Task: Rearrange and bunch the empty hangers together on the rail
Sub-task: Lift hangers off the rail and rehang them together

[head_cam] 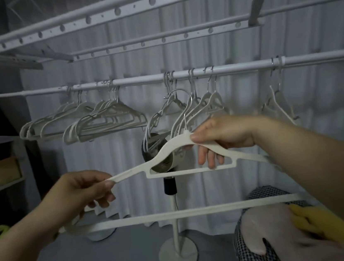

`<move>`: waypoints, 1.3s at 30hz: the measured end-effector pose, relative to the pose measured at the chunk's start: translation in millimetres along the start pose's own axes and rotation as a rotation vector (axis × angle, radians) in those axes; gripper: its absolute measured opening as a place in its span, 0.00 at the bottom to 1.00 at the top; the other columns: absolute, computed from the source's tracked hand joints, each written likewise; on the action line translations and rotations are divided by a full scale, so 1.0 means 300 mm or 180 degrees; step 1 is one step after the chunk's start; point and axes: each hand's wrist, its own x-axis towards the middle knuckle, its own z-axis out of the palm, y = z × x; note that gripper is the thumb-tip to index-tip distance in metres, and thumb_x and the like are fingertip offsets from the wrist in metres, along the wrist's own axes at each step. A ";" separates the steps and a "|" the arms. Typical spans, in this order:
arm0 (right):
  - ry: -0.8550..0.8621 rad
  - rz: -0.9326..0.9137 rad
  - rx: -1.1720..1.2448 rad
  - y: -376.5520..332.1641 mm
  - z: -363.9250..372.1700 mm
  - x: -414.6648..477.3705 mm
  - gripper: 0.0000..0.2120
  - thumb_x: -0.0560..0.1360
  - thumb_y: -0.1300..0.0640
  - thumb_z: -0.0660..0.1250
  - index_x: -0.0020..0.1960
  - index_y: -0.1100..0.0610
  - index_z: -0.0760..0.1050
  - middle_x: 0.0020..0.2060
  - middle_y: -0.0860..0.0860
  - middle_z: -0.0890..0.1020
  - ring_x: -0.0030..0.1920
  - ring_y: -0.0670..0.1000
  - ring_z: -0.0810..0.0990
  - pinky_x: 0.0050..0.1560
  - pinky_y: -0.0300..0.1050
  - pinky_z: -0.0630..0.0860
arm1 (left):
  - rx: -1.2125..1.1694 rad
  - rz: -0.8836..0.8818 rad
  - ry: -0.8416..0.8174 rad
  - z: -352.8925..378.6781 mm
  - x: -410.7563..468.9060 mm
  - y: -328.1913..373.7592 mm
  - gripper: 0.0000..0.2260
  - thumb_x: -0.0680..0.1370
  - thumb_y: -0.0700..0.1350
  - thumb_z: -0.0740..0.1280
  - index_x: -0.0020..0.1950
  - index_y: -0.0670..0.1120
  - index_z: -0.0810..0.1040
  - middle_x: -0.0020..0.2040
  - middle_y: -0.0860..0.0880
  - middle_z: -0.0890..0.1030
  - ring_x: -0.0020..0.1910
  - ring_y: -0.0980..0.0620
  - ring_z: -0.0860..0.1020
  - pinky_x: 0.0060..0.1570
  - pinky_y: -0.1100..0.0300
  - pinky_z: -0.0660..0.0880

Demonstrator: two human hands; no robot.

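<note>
The hanger (pixel 133 172) is off the rail (pixel 139 80), held below it with its long axis level along it; left hand (pixel 81 191) pinches its left tip; right hand (pixel 221 135) grips the top by the hook (pixel 185 120), nearer the rail.

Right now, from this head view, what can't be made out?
Head view:
- Hangers on the rail: overlapping and blurred, count unclear.
- Held hanger: right end hidden behind the forearm of the right hand.
- Rail: right end cut off by the frame edge.
</note>
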 end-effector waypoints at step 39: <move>0.2688 0.0649 0.2648 -0.013 0.222 -0.009 0.10 0.79 0.67 0.49 0.54 0.54 0.56 0.44 0.56 0.69 0.50 0.63 0.79 0.42 0.52 0.77 | 0.0287 -0.0105 -0.1600 0.363 -0.067 0.285 0.23 0.74 0.40 0.66 0.68 0.44 0.66 0.35 0.50 0.81 0.20 0.57 0.76 0.24 0.65 0.74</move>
